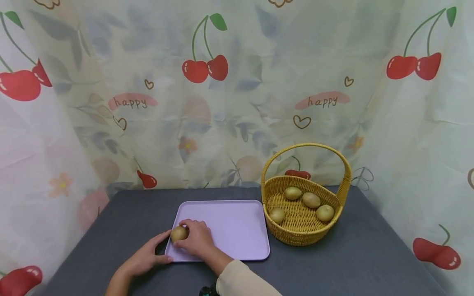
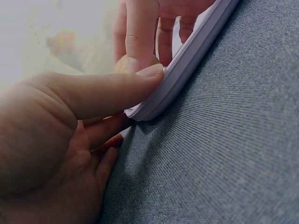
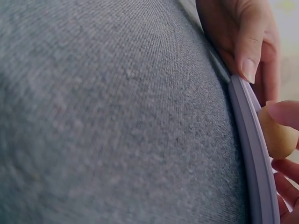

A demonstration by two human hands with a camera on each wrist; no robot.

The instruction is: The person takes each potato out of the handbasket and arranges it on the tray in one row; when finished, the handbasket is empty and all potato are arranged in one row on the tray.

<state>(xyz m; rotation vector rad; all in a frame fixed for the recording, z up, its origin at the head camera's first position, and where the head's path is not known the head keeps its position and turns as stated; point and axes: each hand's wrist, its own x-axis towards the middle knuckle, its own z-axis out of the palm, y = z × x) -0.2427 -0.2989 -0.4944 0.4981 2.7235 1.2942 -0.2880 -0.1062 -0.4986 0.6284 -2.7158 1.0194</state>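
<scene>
A light purple tray (image 1: 237, 230) lies on the dark grey cloth. My right hand (image 1: 198, 238) pinches a potato (image 1: 179, 234) between thumb and fingers at the tray's left side. The same potato (image 3: 277, 135) shows just behind the tray rim in the right wrist view. With thumb and fingers, my left hand (image 1: 144, 257) holds the tray's near left corner. In the left wrist view its thumb lies against the rim (image 2: 175, 84), the other fingers being lower beside the corner. Whether the potato touches the tray is hidden by the fingers.
Right of the tray stands a yellow wicker basket (image 1: 296, 237) with a tall arched handle. Several potatoes (image 1: 311, 200) lie spread inside it. A curtain (image 1: 237, 102) printed with cherries hangs behind and at both sides of the cloth-covered table (image 1: 333, 267).
</scene>
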